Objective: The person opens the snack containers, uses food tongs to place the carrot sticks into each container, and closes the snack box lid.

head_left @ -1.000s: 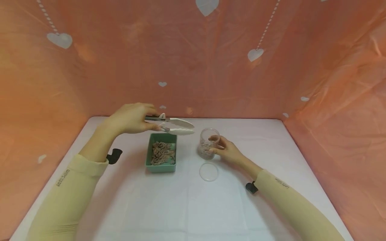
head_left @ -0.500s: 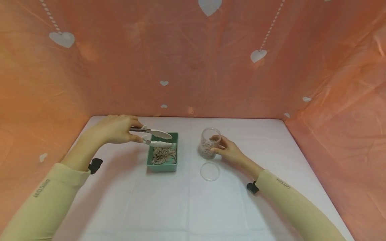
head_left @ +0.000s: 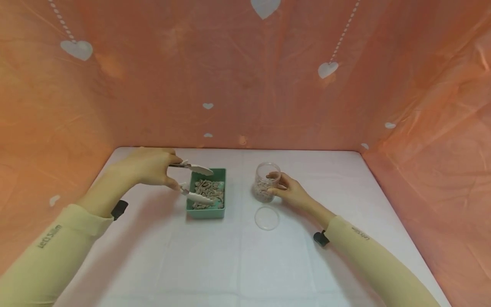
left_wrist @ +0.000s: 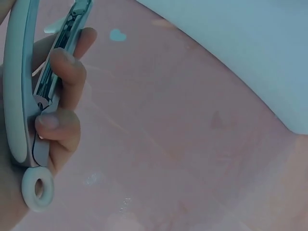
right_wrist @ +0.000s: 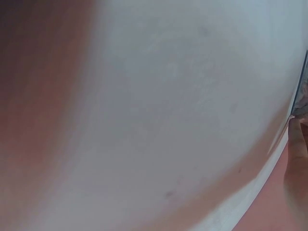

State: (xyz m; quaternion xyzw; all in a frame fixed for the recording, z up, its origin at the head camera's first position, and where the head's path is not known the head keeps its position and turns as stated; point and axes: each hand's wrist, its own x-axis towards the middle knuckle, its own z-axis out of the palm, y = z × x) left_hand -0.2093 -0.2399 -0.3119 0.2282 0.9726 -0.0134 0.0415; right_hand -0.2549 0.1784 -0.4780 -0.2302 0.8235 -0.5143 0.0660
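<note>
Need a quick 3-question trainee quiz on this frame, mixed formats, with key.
1. True or false: the white plastic tongs in the left hand are spread open over the green rectangular tray of brownish pieces.
2. Multiple choice: the right hand grips A) the round clear lid, B) the clear plastic jar, C) the tray.
3. Fill in: the lid lies flat on the white table, just in front of the ____.

Key: 1 true; 2 B; 3 jar.
</note>
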